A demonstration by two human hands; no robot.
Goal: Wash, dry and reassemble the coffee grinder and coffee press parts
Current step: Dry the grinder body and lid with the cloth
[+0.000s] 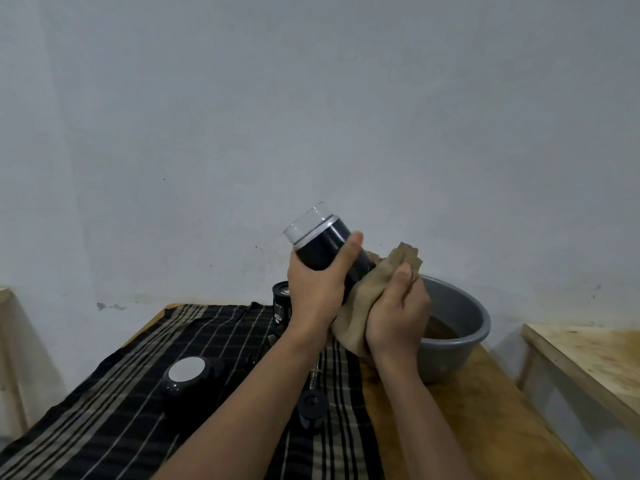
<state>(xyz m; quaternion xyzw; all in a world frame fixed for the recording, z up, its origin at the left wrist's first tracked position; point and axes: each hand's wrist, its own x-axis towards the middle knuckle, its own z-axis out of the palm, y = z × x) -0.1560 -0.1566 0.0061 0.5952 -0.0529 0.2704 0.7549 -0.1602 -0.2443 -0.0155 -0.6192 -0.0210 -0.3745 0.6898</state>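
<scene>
My left hand (317, 289) grips a black cylindrical grinder body (323, 247) with a clear top section, tilted up to the left above the table. My right hand (398, 313) holds a tan cloth (367, 296) bunched against the lower end of the cylinder. On the striped black cloth (138, 393) lie a black lid with a white round face (190, 374), a small black knob-shaped part (311, 408) and a thin metal rod (314, 372). A black cylinder part (281, 301) stands behind my left wrist, partly hidden.
A grey plastic basin (460, 327) with murky water sits on the wooden table (485, 427) to the right of my hands. A second wooden surface (595, 358) stands at the right edge. A bare wall rises behind.
</scene>
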